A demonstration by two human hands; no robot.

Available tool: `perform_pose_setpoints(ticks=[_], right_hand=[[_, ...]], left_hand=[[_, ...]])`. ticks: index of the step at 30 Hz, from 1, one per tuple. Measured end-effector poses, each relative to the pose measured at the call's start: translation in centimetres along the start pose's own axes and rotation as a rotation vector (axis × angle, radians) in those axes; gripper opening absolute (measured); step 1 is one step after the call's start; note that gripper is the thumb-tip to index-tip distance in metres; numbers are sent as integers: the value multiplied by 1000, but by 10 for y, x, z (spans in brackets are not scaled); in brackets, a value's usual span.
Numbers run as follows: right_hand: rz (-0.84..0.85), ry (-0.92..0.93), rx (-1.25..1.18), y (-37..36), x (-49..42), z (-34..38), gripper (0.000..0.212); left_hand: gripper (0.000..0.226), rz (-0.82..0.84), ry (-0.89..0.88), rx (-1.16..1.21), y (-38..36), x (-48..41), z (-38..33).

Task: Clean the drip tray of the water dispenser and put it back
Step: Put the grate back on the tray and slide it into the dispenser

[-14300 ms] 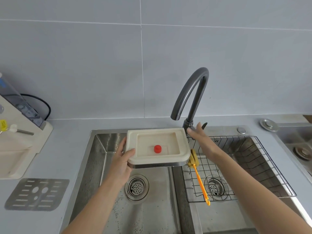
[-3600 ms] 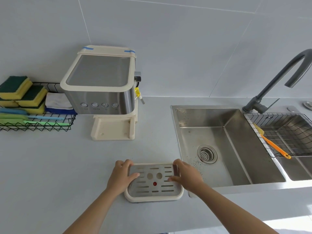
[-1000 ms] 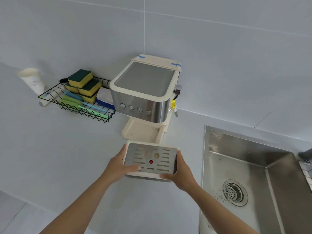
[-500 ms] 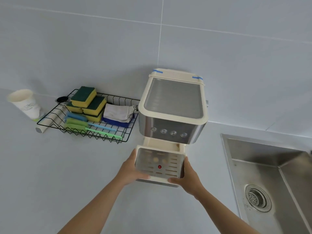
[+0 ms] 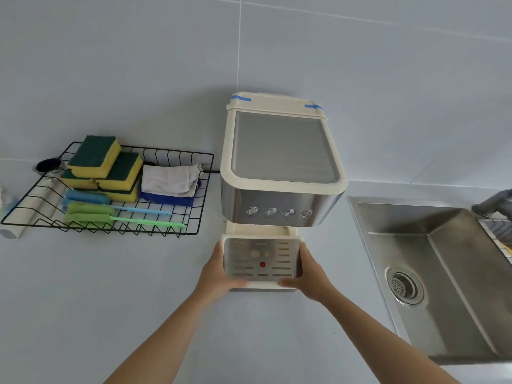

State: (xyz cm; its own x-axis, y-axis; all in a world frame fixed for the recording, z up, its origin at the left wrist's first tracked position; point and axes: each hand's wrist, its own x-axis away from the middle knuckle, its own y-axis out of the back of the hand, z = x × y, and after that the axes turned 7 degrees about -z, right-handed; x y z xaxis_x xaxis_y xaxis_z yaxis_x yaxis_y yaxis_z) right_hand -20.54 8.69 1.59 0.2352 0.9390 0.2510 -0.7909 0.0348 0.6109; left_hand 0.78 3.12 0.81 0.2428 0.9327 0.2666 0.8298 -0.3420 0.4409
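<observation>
Pale grey glossy wall tiles [image 5: 110, 65] rise behind the stainless steel sink basin [image 5: 454, 286]; a light grey countertop [image 5: 83, 300] stretches left of it, carrying a black wire rack [image 5: 205, 191].

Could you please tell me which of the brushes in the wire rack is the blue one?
The blue brush is the rearmost of the three, lying against the yellow-green sponges; the two green brushes lie side by side in front of it.

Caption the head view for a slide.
Left hand and right hand hold the drip tray at the base of the water dispenser, between a wire rack and a sink.
</observation>
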Motion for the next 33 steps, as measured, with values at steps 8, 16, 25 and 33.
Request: perform_pose_setpoints(ticks=[8,16,25,33], right_hand=[[20,-42,4,-2,-15,-3,89],[40,-69,41,5,-36,-3,66],[32,-93,58,6,-57,-1,48],[48,-72,81,5,-64,-3,50]], left_hand=[[89,-20,-47,-14,-1,-13,-4],[96,-42,-39,-41,-2,-26,-9],[90,-8,40,-106,2,-53,-9],[89,-16,57,-98,0,-61,-3]])
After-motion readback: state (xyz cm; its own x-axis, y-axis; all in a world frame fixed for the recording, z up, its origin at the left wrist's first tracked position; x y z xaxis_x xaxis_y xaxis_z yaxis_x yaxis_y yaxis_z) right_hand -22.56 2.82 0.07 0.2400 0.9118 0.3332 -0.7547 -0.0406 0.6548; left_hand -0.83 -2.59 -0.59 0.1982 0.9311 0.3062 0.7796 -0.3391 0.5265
